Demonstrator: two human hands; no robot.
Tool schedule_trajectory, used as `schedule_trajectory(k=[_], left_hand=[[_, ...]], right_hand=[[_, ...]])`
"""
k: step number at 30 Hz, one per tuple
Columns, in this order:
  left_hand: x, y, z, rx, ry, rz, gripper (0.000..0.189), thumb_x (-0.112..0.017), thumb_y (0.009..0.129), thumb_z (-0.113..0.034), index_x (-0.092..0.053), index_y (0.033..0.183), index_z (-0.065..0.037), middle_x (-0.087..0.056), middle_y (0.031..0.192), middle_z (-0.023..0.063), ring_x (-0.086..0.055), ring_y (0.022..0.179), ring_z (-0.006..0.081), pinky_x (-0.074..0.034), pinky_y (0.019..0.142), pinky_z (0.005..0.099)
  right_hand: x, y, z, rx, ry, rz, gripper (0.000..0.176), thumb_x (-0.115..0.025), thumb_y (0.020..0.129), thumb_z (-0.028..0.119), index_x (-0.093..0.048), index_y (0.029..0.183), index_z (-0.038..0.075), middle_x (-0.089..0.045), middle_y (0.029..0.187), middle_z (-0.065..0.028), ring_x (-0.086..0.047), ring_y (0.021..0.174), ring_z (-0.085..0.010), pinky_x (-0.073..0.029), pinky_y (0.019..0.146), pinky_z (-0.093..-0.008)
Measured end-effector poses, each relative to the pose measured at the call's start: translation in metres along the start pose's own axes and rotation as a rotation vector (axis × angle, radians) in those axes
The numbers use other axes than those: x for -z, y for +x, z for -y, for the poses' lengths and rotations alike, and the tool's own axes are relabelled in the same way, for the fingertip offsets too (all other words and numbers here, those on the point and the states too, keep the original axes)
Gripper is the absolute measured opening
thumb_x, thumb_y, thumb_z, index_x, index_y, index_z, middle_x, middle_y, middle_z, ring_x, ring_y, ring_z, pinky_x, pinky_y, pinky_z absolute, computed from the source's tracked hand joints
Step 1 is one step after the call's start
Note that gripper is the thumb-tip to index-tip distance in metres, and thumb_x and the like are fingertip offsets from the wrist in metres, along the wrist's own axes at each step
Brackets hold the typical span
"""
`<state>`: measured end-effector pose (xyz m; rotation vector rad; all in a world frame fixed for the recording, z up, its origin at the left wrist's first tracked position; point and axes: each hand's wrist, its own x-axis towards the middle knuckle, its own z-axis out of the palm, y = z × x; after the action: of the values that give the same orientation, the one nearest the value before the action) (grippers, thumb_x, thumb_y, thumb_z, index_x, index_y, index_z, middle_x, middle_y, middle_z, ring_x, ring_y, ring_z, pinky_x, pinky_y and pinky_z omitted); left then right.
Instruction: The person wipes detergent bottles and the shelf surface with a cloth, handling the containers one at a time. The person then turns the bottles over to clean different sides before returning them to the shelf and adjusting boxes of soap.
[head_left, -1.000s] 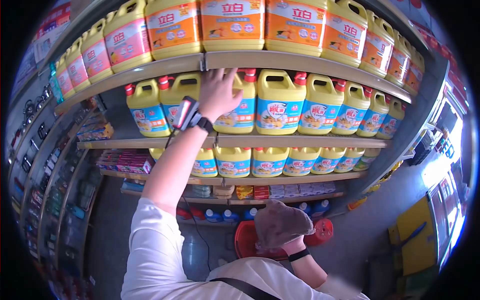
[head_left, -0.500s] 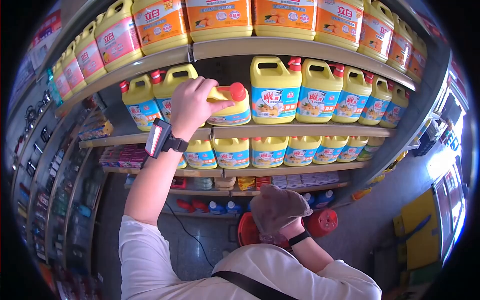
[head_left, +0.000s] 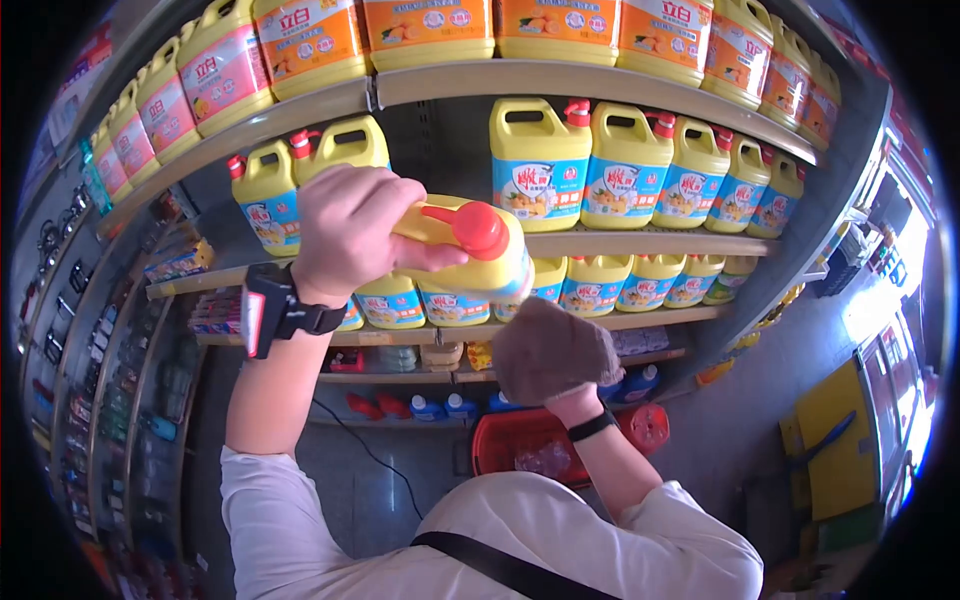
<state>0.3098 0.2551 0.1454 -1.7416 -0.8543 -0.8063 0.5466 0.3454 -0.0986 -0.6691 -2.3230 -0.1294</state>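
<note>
Jug tilted in left hand, fingers closed around its handle, cloth over right hand, those fingers hidden, cannot tell their state

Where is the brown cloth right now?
In the head view, the brown cloth covers most of the person's right hand, just below and to the right of the yellow jug in the left hand.

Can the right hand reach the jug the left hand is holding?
Probably yes: the right hand is close to the jug, with only the cloth over that hand in between.
</note>
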Motion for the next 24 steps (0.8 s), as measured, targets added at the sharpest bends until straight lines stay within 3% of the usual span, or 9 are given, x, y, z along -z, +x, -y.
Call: schedule_trajectory(k=[2, 4, 5, 10, 12, 13, 15, 22, 24], left_hand=[[0.005, 0.005, -0.009, 0.009, -0.063, 0.021, 0.06, -0.08, 0.06, -0.064, -0.061, 0.072, -0.009, -0.056, 0.061, 0.0017, -0.056, 0.051, 0.0201, -0.044, 0.048, 0.0301], [0.004, 0.008, -0.02, -0.064, -0.307, 0.02, 0.047, -0.078, 0.067, -0.052, -0.063, 0.075, -0.008, -0.058, 0.064, 0.0028, -0.058, 0.053, 0.0212, -0.045, 0.049, 0.0307], [0.001, 0.004, -0.02, -0.135, -0.336, 0.066, 0.031, -0.074, 0.07, -0.037, -0.064, 0.078, -0.008, -0.059, 0.067, 0.0043, -0.059, 0.056, 0.0217, -0.046, 0.052, 0.0315], [-0.005, -0.01, -0.023, -0.218, -0.35, 0.049, 0.035, -0.072, 0.074, -0.033, -0.066, 0.096, -0.006, -0.062, 0.083, 0.0092, -0.063, 0.081, 0.0258, -0.05, 0.072, 0.0377], [-0.018, -0.029, -0.057, 0.423, -0.277, -0.316, 0.061, -0.072, 0.08, -0.042, -0.054, 0.123, -0.003, -0.057, 0.114, 0.0135, -0.055, 0.11, 0.0281, -0.043, 0.095, 0.0432], [-0.025, -0.058, -0.091, 0.836, -0.662, -0.398, 0.085, -0.069, 0.082, -0.055, -0.038, 0.139, -0.001, -0.042, 0.135, 0.0141, -0.042, 0.125, 0.028, -0.031, 0.107, 0.0449], [-0.029, -0.07, -0.156, 1.394, -1.245, -0.63, 0.082, -0.037, 0.096, -0.064, -0.019, 0.152, -0.007, -0.035, 0.151, 0.0107, -0.035, 0.139, 0.026, -0.028, 0.116, 0.0446], [-0.018, -0.073, -0.159, 1.361, -1.629, -0.868, 0.067, -0.04, 0.098, -0.059, -0.037, 0.145, -0.013, -0.043, 0.145, 0.0082, -0.046, 0.131, 0.0241, -0.037, 0.109, 0.0425], [-0.013, -0.08, -0.159, 1.266, -0.966, -0.249, 0.074, -0.062, 0.088, -0.057, -0.042, 0.141, -0.01, -0.046, 0.141, 0.0125, -0.047, 0.129, 0.0236, -0.039, 0.107, 0.0399]], right_hand=[[0.0, 0.017, 0.009, -0.173, 0.725, 0.071, 0.053, -0.046, 0.098, 0.04, -0.041, 0.141, 0.01, -0.054, 0.134, -0.0099, -0.054, 0.121, -0.0261, -0.043, 0.103, -0.0401], [0.007, 0.027, 0.035, -0.676, 2.617, 0.069, 0.06, -0.043, 0.099, 0.049, -0.039, 0.143, 0.009, -0.05, 0.142, -0.0118, -0.051, 0.128, -0.0258, -0.039, 0.11, -0.0418], [0.019, 0.038, 0.051, -0.688, 2.705, 0.148, 0.066, -0.044, 0.097, 0.053, -0.038, 0.144, 0.008, -0.046, 0.146, -0.0141, -0.049, 0.13, -0.0274, -0.038, 0.111, -0.0443], [0.007, 0.008, 0.069, -0.789, 2.735, 0.029, 0.068, -0.048, 0.095, 0.054, -0.038, 0.146, 0.01, -0.045, 0.147, -0.013, -0.046, 0.133, -0.0293, -0.036, 0.112, -0.0459], [0.006, 0.002, 0.072, -0.651, 2.832, -0.051, 0.067, -0.05, 0.095, 0.05, -0.035, 0.147, 0.011, -0.042, 0.149, -0.0129, -0.043, 0.135, -0.0292, -0.034, 0.113, -0.046], [0.0, 0.001, 0.069, -0.682, 2.717, -0.178, 0.067, -0.051, 0.095, 0.049, -0.033, 0.148, 0.011, -0.04, 0.15, -0.0127, -0.043, 0.135, -0.029, -0.034, 0.113, -0.0458], [0.015, 0.018, 0.071, -0.513, 2.442, -0.395, 0.071, -0.054, 0.094, 0.043, -0.026, 0.15, 0.009, -0.036, 0.152, -0.0117, -0.04, 0.136, -0.0276, -0.034, 0.114, -0.0447], [0.031, 0.012, 0.067, -0.467, 1.799, -0.248, 0.09, -0.065, 0.082, 0.03, -0.014, 0.154, 0.01, -0.025, 0.158, -0.0074, -0.03, 0.143, -0.0218, -0.027, 0.117, -0.0403], [0.03, 0.012, 0.07, -0.373, 1.628, -0.396, 0.094, -0.067, 0.082, 0.03, -0.011, 0.155, 0.011, -0.022, 0.158, -0.0066, -0.029, 0.143, -0.0226, -0.027, 0.117, -0.0408]])
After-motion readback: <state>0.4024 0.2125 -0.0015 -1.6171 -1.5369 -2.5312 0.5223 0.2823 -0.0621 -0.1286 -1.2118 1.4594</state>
